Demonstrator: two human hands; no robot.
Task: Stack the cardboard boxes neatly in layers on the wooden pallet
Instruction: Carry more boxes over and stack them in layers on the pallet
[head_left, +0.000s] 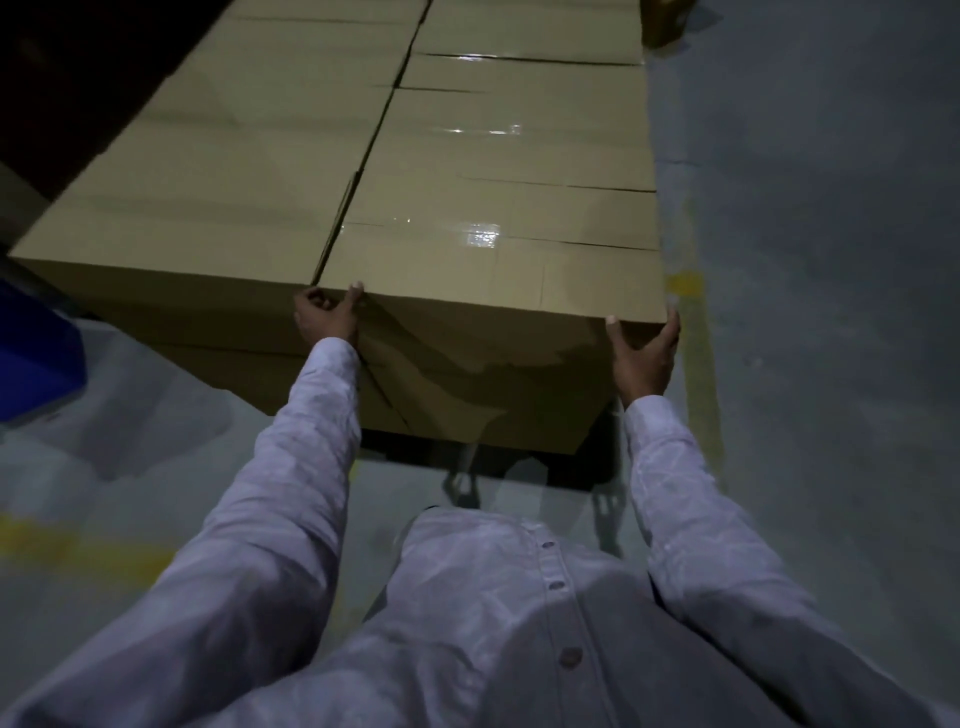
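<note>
I look down on a grey floor (831, 260) bearing a wide stack of cardboard boxes (234, 171), two rows side by side. The near box (483, 270) tops the front end of the right row, tight against its neighbours. A blue object (36, 358) sits far left. My left grip (327, 319) clasps the box's near left corner, fingers curled, thumb on the top edge. My right grip (644, 358) wraps the near right corner.
</note>
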